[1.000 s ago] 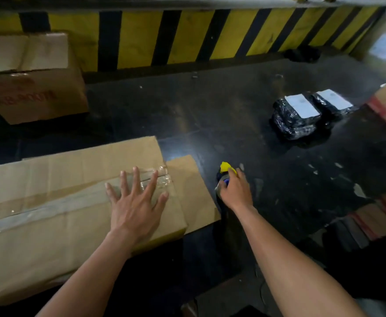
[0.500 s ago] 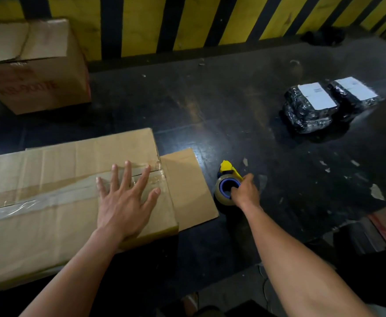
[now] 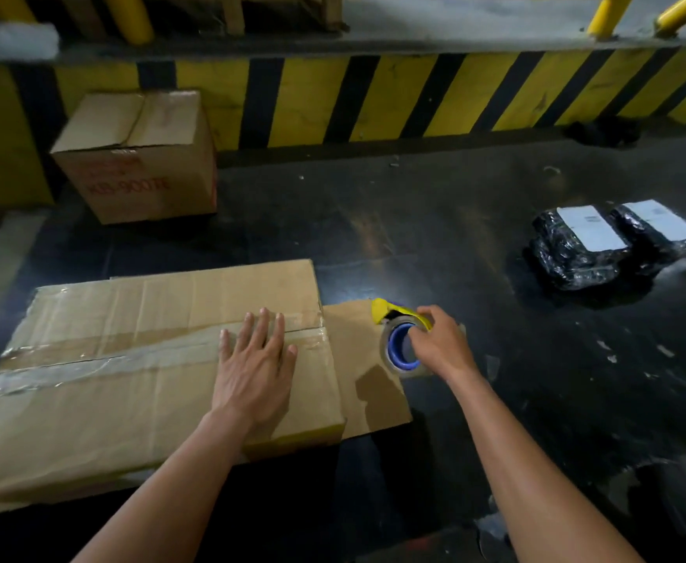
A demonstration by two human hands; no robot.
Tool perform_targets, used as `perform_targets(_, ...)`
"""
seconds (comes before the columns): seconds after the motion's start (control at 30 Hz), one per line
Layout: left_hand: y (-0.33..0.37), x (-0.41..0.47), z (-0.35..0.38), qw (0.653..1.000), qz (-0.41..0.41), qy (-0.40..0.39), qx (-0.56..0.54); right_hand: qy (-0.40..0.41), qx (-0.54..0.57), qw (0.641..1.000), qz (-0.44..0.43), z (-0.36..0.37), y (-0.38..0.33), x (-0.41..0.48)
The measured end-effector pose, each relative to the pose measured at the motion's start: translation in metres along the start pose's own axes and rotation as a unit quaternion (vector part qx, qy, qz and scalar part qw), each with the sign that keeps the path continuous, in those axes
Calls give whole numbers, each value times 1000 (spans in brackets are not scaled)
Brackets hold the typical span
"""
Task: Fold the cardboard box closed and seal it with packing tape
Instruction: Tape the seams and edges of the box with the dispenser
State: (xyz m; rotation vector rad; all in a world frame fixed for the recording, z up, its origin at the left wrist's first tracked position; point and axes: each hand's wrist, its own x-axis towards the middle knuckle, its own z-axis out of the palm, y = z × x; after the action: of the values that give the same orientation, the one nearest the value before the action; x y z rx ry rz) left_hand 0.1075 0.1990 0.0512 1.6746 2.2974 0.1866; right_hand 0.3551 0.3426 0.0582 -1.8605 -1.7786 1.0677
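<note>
Cardboard box (image 3: 109,400) top seam looks taped; end flap (image 3: 367,384) lies unfolded. Left hand (image 3: 256,371) presses flat, right hand (image 3: 441,347) grips tape roll (image 3: 395,359).

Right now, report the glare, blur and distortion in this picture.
Head view: dim overall; glare on the clear tape along the cardboard box, sheen on the dark floor; wide-angle distortion bows the striped wall; left hand and right hand gripping the tape dispenser fairly sharp.
</note>
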Motion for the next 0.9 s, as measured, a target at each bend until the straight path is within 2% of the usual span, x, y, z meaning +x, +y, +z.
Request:
perform_targets(0.1, -15, -1, -12, 999, 0, 36, -37, 15, 13, 995, -102, -3, -47, -18)
perform_targets(0.3, -89, -23, -36, 995, -15, 74, -71, -22, 20, 980, -196, 40, -131, -58)
perform_targets(0.63, -241, -80, -66, 979, -154, 120, -58, -122, -41, 935, -329, 174, -231, -114)
perform_targets(0.7, -259, -86, -67, 971, -183, 103, -112, -139, -70, 920, -359, 196, -246, -118)
perform_targets(0.8, -274, -90, -67, 954, -180, 74, -228, -163, -95, 899, -395, 225, -264, -123)
perform_targets(0.9, -284, -87, -69, 932, -180, 116, -294, -176, -115, 883, -420, 244, -274, -126)
